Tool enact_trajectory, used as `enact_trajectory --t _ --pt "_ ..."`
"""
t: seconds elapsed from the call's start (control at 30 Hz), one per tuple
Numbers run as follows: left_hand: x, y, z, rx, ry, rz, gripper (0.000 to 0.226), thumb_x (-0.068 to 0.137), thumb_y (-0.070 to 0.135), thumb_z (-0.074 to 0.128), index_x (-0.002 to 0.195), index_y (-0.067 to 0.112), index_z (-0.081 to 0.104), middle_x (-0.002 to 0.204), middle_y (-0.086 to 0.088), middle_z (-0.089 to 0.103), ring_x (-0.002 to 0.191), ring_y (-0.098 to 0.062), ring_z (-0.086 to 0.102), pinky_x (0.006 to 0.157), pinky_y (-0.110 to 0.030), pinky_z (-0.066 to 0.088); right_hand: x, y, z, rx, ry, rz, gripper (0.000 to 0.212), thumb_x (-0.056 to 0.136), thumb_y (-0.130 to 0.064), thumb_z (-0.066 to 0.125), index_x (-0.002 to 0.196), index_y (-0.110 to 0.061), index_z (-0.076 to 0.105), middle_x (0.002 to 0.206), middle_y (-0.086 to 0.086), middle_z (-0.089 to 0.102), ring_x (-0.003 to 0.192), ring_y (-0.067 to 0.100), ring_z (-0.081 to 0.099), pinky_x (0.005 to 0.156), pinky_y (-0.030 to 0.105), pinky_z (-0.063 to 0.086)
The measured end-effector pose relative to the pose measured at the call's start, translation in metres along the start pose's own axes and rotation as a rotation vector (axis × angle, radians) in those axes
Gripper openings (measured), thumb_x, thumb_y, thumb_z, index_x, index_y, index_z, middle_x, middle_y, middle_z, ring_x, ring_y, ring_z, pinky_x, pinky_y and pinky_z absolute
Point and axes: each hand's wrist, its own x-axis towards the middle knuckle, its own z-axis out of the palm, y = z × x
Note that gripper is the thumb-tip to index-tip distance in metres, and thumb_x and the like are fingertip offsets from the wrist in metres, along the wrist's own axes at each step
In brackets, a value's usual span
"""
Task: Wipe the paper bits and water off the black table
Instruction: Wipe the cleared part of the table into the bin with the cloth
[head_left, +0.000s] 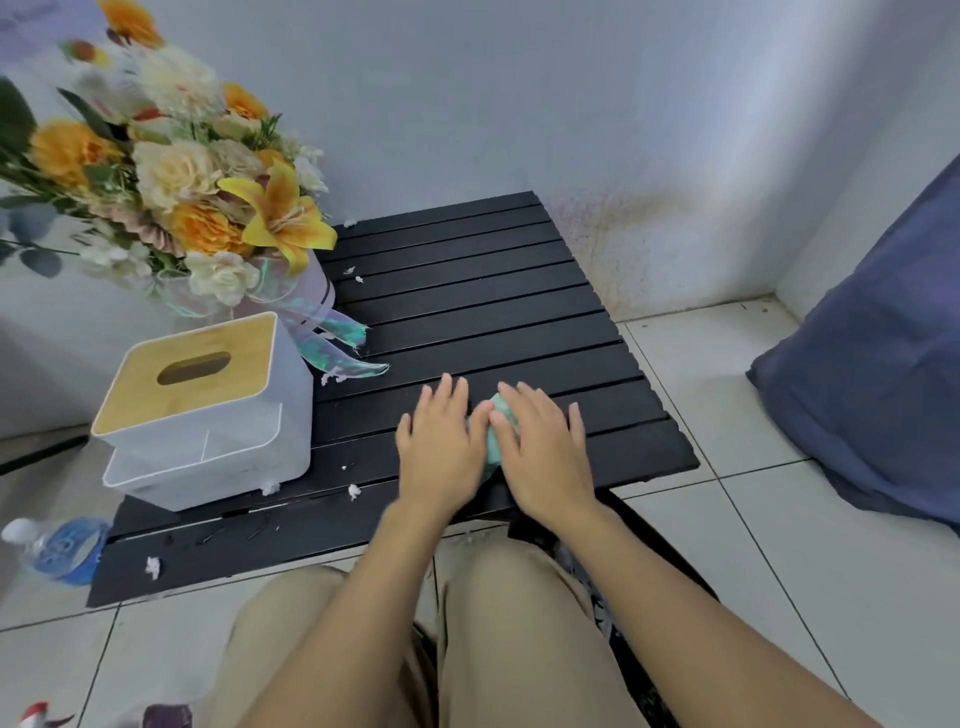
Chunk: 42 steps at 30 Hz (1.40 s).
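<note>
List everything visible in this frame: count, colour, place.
black slatted table: one, black, centre
crumpled green cloth: one, pale green, under both hands
white paper bits: about eight, white, scattered on table's left and near parts
white tissue box with wooden lid: one, white and tan, table's left
orange-and-cream flower bouquet: one, table's far-left corner
clear plastic bottle with blue label: one, left edge of view
blue fabric: one, dark blue, floor at right
left hand: one, flat on cloth
right hand: one, flat on cloth
</note>
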Motion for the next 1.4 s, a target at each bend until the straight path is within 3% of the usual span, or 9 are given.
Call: enact_trajectory --t 0.13,0.5,0.6,0.77,0.9,1.03,1.13,1.27,1.4 --pt "-0.007 -0.007 0.018 0.024 0.030 -0.008 0.052 0.101 0.044 0.019 0.148 0.025 0.033 0.159 0.006 0.023 0.148 -0.013 0.010 0.121 -0.040 0.004 -0.006 0.003 0.014 -0.289 0.042 -0.017 0.065 0.096 -0.045 -0.002 0.151 -0.029 0.028 0.156 -0.004 0.034 0.147 0.015 0.023 0.122 0.046 0.009" --pt "-0.006 -0.006 0.019 0.107 0.048 0.016 0.066 0.094 0.048 0.003 0.150 0.023 0.029 0.160 0.005 0.020 0.149 -0.015 0.009 0.121 -0.041 0.006 -0.004 0.002 0.022 -0.354 0.088 0.008 0.059 0.101 -0.042 0.005 0.147 -0.026 0.039 0.149 -0.002 0.046 0.142 0.018 0.036 0.118 0.048 0.022" --pt "-0.005 -0.007 0.014 0.064 -0.009 0.009 0.057 0.100 0.045 0.012 0.150 0.023 0.028 0.160 0.005 0.018 0.149 -0.015 0.006 0.121 -0.041 0.003 -0.004 0.001 0.018 -0.355 0.028 -0.003 0.063 0.099 -0.044 0.002 0.148 -0.027 0.036 0.152 -0.003 0.042 0.144 0.017 0.031 0.120 0.047 0.018" --pt "-0.010 -0.009 -0.012 -0.323 -0.045 -0.026 0.048 0.101 0.039 0.038 0.143 0.017 0.042 0.156 0.000 0.029 0.147 -0.015 0.013 0.118 -0.031 0.011 0.001 -0.002 0.003 -0.038 -0.020 0.090 0.047 0.103 -0.038 0.030 0.148 -0.027 0.035 0.157 -0.004 0.030 0.149 0.014 0.015 0.121 0.044 0.003" --pt "-0.023 -0.011 -0.060 -0.577 0.218 0.056 0.028 0.096 0.026 0.053 0.122 0.018 0.061 0.124 0.008 0.059 0.117 -0.006 0.051 0.100 -0.028 0.043 0.007 -0.042 -0.002 0.193 0.140 0.095 0.044 0.100 -0.032 0.046 0.141 -0.016 0.046 0.150 0.003 0.042 0.144 0.021 0.027 0.118 0.046 0.021" --pt "-0.016 -0.024 -0.130 -0.693 0.413 -0.002 0.020 0.095 0.026 0.055 0.112 0.024 0.065 0.107 0.013 0.062 0.098 0.001 0.056 0.080 -0.013 0.044 0.018 -0.109 -0.002 0.434 0.133 0.017 0.039 0.101 -0.031 0.047 0.137 -0.018 0.049 0.138 -0.007 0.048 0.134 0.012 0.037 0.113 0.034 0.030" --pt "0.004 -0.058 -0.180 -0.768 0.576 -0.133 0.014 0.093 0.025 0.056 0.103 0.026 0.066 0.104 0.009 0.064 0.098 -0.006 0.058 0.082 -0.024 0.049 0.039 -0.146 0.007 0.567 0.112 0.033 0.037 0.101 -0.034 0.046 0.135 -0.022 0.051 0.135 -0.010 0.049 0.128 0.009 0.042 0.110 0.034 0.034" --pt "0.044 -0.125 -0.222 -0.833 0.684 -0.411 0.015 0.093 0.014 0.052 0.097 0.017 0.066 0.090 0.009 0.062 0.084 -0.011 0.059 0.062 -0.021 0.046 0.083 -0.172 0.029 0.714 0.134 0.096 0.027 0.101 -0.033 0.047 0.126 -0.026 0.054 0.126 -0.009 0.055 0.121 0.011 0.050 0.101 0.029 0.038" --pt "0.100 -0.193 -0.234 -0.935 0.704 -0.673 0.032 0.091 0.002 0.040 0.111 0.010 0.063 0.103 -0.002 0.059 0.093 -0.023 0.055 0.076 -0.031 0.040 0.148 -0.185 0.051 0.852 0.216 0.269 0.020 0.101 -0.027 0.046 0.118 -0.021 0.055 0.114 -0.006 0.055 0.106 0.013 0.050 0.089 0.029 0.037"
